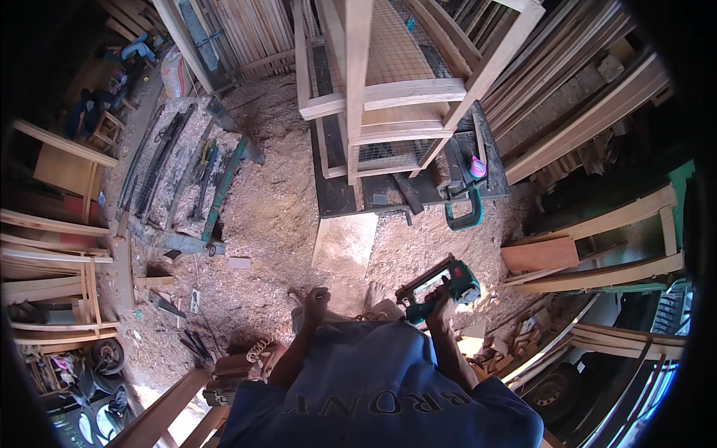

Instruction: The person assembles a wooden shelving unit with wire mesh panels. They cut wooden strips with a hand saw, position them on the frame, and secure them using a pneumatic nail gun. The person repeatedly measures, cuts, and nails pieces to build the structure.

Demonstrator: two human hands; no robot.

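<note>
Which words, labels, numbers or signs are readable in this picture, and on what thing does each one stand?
Blue shirt: large dark letters, legible, but I do not copy printed words.
Green nail gun in the right hand: any markings are too small to read.
Pale sack: print too blurred to read.

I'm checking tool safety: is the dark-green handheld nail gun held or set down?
Held: the right hand is closed around the dark-green handheld nail gun, above the sawdust-covered brown floor.
</note>
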